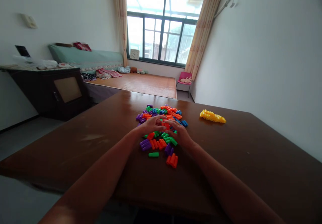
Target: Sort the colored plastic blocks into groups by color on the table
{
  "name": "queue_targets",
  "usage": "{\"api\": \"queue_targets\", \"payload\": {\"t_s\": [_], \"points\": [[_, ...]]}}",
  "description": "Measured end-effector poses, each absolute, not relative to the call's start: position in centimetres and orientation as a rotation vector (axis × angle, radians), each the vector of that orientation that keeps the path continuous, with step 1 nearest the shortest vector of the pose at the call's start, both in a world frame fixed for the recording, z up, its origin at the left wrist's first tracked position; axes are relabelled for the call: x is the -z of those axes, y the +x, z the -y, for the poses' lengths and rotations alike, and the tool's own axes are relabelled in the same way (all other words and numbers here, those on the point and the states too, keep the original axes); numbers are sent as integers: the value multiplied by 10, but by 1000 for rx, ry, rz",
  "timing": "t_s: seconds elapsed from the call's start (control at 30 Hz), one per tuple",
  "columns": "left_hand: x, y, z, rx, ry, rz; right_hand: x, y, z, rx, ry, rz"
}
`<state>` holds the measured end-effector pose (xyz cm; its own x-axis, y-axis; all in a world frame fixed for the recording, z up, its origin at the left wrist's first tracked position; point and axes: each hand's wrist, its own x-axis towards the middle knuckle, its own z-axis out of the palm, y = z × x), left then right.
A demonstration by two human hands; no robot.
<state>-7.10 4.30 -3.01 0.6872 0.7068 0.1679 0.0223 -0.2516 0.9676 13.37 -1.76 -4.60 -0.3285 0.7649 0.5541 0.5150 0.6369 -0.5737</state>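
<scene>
A pile of small plastic building blocks in orange, green, purple and blue lies in the middle of the brown table. My left hand (152, 124) reaches into it from the left, fingers curled and thumb toward the middle. Opposite, my right hand (180, 132) bends its fingers inward. Between the fingertips of both hands is an orange block (165, 126), partly hidden by the fingers. Nearer to me lie purple blocks (145, 145), a single green block (153, 154) and another orange block (172, 161). Blue blocks (184, 123) sit at the pile's right side.
Yellow blocks (212, 116) lie together in a long cluster on the right of the table (100, 136). Beyond the table's far edge is a bed (141, 83) with a mat. A dark cabinet (45, 89) stands left, a pink chair (184, 78) by the right wall.
</scene>
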Motion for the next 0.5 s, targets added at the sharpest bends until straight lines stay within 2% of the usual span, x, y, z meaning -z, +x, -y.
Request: {"api": "queue_targets", "payload": {"t_s": [0.07, 0.27, 0.5], "points": [[30, -66, -41, -762, 1730, -604, 49, 167, 8, -336, -1132, 1940], [27, -75, -53, -974, 1776, -767, 79, 315, -19, -67, -1909, 1372], [30, -104, -71, -1214, 1655, -984, 86, 343, -39, -120, -1983, 1416]]}}
